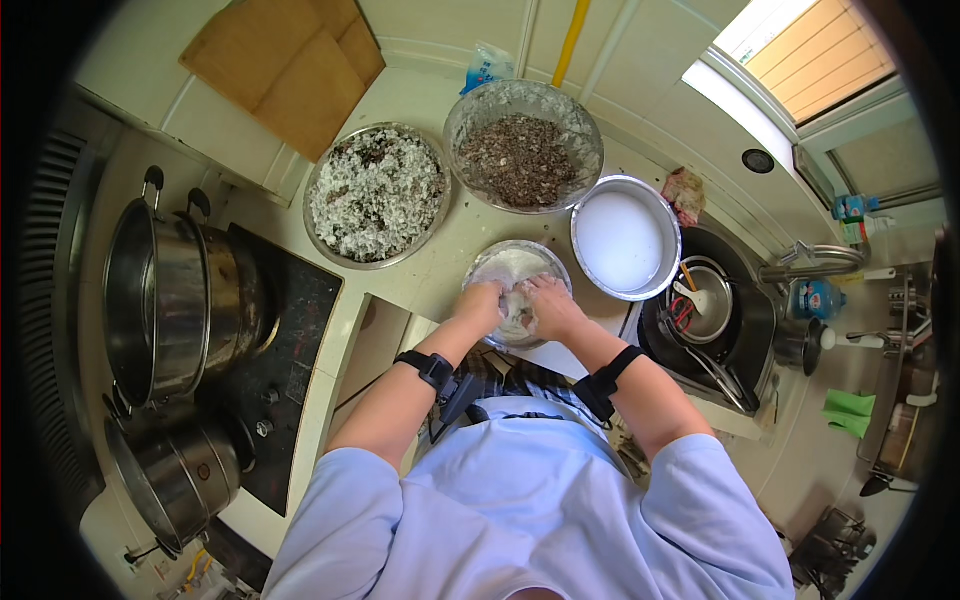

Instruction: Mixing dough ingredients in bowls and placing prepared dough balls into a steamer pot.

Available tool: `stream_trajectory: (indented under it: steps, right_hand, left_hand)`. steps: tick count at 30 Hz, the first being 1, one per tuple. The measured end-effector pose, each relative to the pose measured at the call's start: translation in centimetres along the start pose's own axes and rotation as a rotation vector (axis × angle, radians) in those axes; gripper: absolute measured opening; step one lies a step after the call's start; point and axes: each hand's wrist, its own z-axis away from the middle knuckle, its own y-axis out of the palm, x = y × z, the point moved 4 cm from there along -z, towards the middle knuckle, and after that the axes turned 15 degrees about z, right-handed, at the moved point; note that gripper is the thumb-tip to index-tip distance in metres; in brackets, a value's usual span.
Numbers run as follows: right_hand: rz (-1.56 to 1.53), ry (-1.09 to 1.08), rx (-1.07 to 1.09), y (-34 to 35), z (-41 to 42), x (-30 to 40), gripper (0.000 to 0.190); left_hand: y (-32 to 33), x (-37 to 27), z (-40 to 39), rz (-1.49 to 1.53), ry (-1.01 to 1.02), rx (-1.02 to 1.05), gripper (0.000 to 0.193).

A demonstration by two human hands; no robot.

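Note:
Both hands are inside a small metal bowl [560, 264] near the counter's front edge. White, flour-like powder [514, 262] covers the far part of the bowl. My left hand [480, 306] reaches in from the left, thumb side up, its fingertips hidden in the powder. From the right comes my right hand [553, 306], its fingers bent down and dusted white. Between the hands is a whitish mass [517, 306]; whether either hand grips it is unclear. Each forearm wears a black strap with a device.
Behind stand a tray of white-coated crumbly food [375, 195], a large bowl of brown crumbly mixture [517, 159] and a pot of cloudy white liquid [621, 236]. Large pots [169, 300] sit on the black stove [281, 360] at left. A sink [754, 330] with utensils is at right.

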Motion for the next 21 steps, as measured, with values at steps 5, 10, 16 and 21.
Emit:
stream_trajectory:
  steps: [5, 10, 16, 21]
  right_hand:
    - [-0.066, -0.008, 0.051, -1.2, 0.1, 0.0, 0.057]
    - [0.039, -0.029, 0.069, 0.7, -0.2, 0.4, 0.061]
    - [0.023, -0.013, 0.085, 2.1, -1.0, 0.6, 0.065]
    - [-0.035, 0.015, 0.056, 1.1, -0.9, 0.2, 0.065]
  left_hand:
    - [0.1, -0.4, 0.3, -0.041, -0.107, 0.087, 0.04]
    - [-0.1, -2.0, 0.9, -0.108, -0.095, 0.085, 0.042]
    - [0.6, -0.1, 0.2, -0.058, -0.058, 0.064, 0.038]
    - [0.5, 2.2, -0.6, 0.069, 0.031, 0.048, 0.041]
